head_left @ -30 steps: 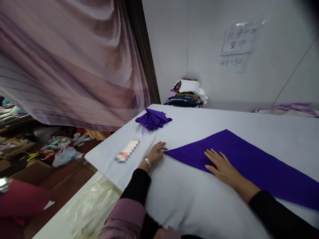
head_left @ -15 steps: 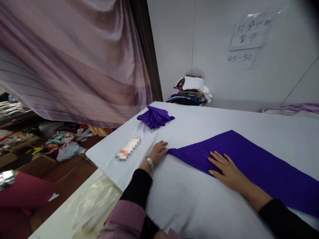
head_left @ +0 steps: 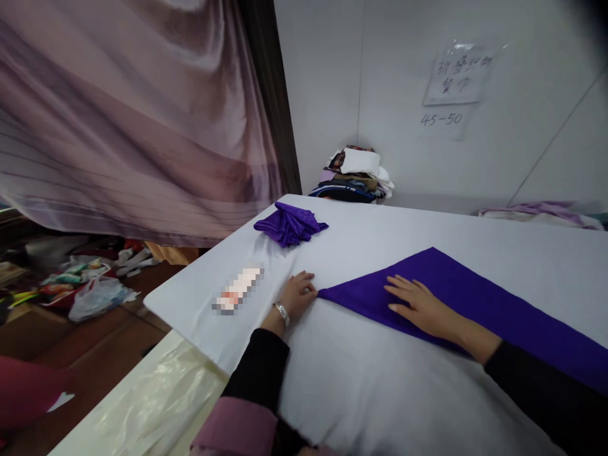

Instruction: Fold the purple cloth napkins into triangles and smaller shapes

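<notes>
A purple cloth napkin (head_left: pixel 456 288) lies folded flat on the white-covered table (head_left: pixel 361 247), its narrow point aimed left. My left hand (head_left: pixel 295 296), with a silver bracelet at the wrist, holds that left point between thumb and forefinger. On the napkin's near part rests my right hand (head_left: pixel 420 307), palm down, fingers spread, gripping nothing. The napkin's right end runs out of view, and my right forearm covers part of its near edge. Further back on the table sits a second purple cloth (head_left: pixel 291 225), gathered into fan-like pleats.
A blurred-out narrow item (head_left: pixel 237 290) lies left of my left hand. Folded clothes (head_left: pixel 354 174) are stacked by the wall behind the table. Clear plastic (head_left: pixel 161 392) covers a lower surface at front left. A draped curtain (head_left: pixel 156 126) hangs at left above a cluttered floor.
My view has shifted slightly to the right. The napkin's left tip looks flatter and sharper, with my left fingers closer together at it. My right hand stays at about the same spot on the napkin.
</notes>
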`<action>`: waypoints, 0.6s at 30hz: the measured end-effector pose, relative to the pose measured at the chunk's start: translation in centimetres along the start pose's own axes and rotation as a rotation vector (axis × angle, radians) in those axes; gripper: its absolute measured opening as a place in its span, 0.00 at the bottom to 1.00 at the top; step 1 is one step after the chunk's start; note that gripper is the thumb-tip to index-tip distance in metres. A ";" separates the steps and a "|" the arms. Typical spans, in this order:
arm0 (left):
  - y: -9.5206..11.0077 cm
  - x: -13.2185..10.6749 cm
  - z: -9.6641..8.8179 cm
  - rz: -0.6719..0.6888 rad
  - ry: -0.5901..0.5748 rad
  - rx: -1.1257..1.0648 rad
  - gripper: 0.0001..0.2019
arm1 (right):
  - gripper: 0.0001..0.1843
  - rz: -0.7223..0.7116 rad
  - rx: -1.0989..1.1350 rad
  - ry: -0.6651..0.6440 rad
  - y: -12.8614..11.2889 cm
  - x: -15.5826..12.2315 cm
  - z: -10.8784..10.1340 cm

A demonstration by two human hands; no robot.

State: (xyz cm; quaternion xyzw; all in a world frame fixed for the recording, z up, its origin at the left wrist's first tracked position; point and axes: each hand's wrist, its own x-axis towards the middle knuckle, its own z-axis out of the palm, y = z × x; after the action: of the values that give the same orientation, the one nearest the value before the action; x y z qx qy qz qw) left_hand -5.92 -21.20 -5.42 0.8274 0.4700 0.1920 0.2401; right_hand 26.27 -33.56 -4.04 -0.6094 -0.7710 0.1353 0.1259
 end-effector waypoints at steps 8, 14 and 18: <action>0.3 -0.1 -0.2 0.008 -0.015 0.002 0.05 | 0.15 -0.125 -0.041 0.037 -2.0 7.6 1.0; 0.4 -0.2 -0.4 0.005 -0.039 0.020 0.06 | 0.11 -0.152 0.012 0.031 -1.9 8.7 2.0; 0.3 -0.1 -0.3 0.017 -0.045 0.012 0.05 | 0.09 -0.152 0.048 0.046 -1.8 9.1 2.0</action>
State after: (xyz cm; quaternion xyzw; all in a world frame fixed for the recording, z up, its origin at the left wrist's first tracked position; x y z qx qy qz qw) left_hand -5.95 -21.37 -5.02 0.8368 0.4588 0.1725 0.2439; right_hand 21.84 -25.18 -5.02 -0.5488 -0.8086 0.1296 0.1681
